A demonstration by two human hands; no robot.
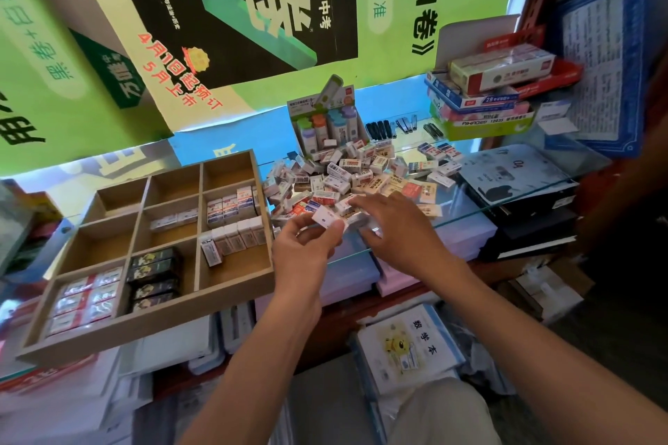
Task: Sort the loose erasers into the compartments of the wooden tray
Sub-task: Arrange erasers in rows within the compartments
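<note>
A wooden tray (151,327) with several compartments lies at the left on a glass shelf. Some compartments hold rows of white, black and red-white erasers; others are bare. A heap of loose erasers (356,175) in paper sleeves lies to the tray's right. My left hand (307,251) pinches a white eraser (325,217) between thumb and fingers, just right of the tray's near right corner. My right hand (399,228) reaches over the near edge of the heap, its fingertips on erasers there; whether it holds one is hidden.
A display box of eraser holders (327,123) stands behind the heap. Stacked stationery boxes (484,97) sit at the back right, dark boxes (520,191) at the right. The glass shelf's front edge (470,217) runs under my hands, with books below.
</note>
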